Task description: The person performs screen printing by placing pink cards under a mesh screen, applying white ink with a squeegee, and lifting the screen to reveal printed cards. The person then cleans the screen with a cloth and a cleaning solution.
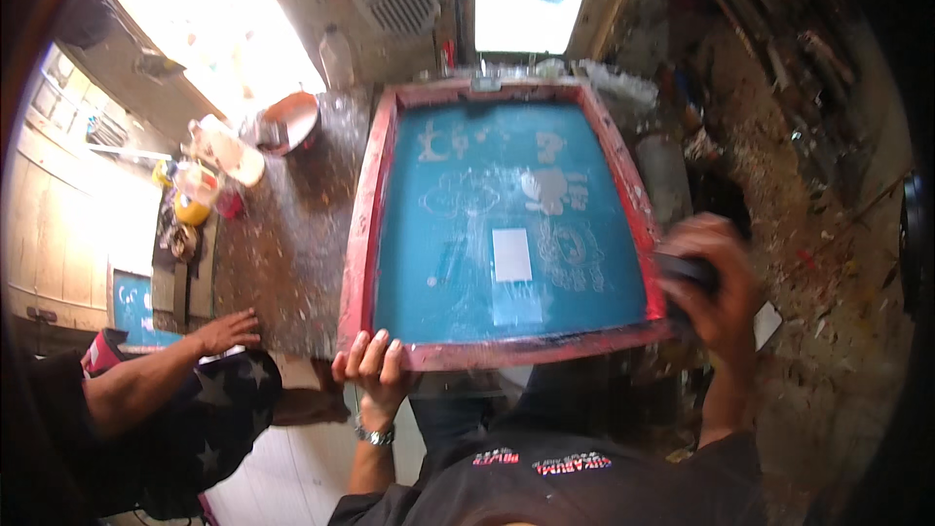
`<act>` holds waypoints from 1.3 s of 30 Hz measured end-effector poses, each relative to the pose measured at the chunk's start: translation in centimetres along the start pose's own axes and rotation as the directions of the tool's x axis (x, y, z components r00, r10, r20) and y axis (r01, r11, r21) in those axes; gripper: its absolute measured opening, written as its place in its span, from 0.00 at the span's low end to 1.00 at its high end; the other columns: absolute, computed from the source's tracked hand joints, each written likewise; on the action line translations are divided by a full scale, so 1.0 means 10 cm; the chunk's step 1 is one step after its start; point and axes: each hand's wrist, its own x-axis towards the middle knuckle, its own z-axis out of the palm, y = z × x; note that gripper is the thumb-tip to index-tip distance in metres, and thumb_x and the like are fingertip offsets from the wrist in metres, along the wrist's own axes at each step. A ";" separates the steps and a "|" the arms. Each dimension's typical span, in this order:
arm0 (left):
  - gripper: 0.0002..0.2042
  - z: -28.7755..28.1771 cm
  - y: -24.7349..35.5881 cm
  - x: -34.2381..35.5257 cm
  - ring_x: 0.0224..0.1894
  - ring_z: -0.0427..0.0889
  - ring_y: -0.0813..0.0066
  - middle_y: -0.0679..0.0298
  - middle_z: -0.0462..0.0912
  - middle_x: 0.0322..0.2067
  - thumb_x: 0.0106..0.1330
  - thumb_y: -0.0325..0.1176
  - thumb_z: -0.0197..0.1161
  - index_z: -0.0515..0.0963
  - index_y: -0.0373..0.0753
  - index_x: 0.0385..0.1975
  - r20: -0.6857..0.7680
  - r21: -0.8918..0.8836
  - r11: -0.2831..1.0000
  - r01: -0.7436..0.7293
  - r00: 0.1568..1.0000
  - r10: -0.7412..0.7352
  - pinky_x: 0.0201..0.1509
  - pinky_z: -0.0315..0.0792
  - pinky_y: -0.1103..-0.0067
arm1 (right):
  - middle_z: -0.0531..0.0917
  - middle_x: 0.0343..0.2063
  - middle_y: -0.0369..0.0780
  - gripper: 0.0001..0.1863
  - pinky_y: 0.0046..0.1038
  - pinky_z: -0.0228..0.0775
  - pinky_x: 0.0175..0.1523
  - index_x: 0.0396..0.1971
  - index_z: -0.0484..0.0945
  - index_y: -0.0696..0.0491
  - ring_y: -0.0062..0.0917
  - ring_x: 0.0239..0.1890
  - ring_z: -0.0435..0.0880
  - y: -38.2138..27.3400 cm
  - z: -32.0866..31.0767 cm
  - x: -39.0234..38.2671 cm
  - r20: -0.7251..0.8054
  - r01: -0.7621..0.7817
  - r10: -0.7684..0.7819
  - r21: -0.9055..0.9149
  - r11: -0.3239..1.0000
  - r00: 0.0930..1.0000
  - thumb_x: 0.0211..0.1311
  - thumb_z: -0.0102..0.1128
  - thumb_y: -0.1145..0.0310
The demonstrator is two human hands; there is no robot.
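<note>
A screen printing frame [355, 263] with pink-red wooden sides and teal mesh [438, 273] lies tilted or flat on the bench, which I cannot tell. Pale stencilled figures and lettering mark the mesh, along with a white rectangle [511, 255]. My left hand [375, 370] grips the frame's near left corner, fingers wrapped over the edge and a metal watch at the wrist. Beside the frame's right side, my right hand [714, 273], blurred by motion, is closed round a black object [687, 271] that I cannot make out clearly.
The stained bench [282, 292] holds a bowl [292, 122], jugs [216, 151] and a bottle [336, 58]. At left, another person's hand [219, 331] hovers near the bench edge. Bright openings are at the back. Stacked boards [799, 39] stand at upper right.
</note>
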 end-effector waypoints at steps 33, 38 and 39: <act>0.25 0.45 0.40 -1.18 0.73 0.61 0.50 0.55 0.67 0.67 0.69 0.44 0.67 0.70 0.51 0.64 0.186 -0.091 0.957 0.275 0.949 -0.255 0.78 0.52 0.47 | 0.88 0.46 0.51 0.20 0.41 0.79 0.60 0.50 0.85 0.56 0.47 0.52 0.86 0.23 1.88 -0.79 0.724 -0.265 -0.017 0.274 0.925 0.690 0.57 0.63 0.82; 0.21 0.41 0.42 -1.14 0.72 0.63 0.50 0.55 0.69 0.64 0.70 0.40 0.64 0.72 0.48 0.61 0.186 -0.089 0.957 0.278 0.948 -0.258 0.78 0.52 0.47 | 0.89 0.35 0.42 0.14 0.30 0.81 0.34 0.45 0.88 0.56 0.24 0.28 0.88 -0.07 3.23 0.58 0.627 -0.382 -0.102 0.586 0.715 0.772 0.59 0.63 0.78; 0.21 0.40 0.44 -1.14 0.72 0.64 0.51 0.55 0.69 0.64 0.71 0.43 0.62 0.72 0.48 0.62 0.202 -0.126 0.946 0.298 0.941 -0.270 0.78 0.52 0.48 | 0.89 0.35 0.41 0.15 0.30 0.81 0.34 0.49 0.86 0.57 0.24 0.29 0.88 -0.04 3.54 1.06 0.542 -0.291 -0.174 0.663 0.690 0.822 0.63 0.61 0.75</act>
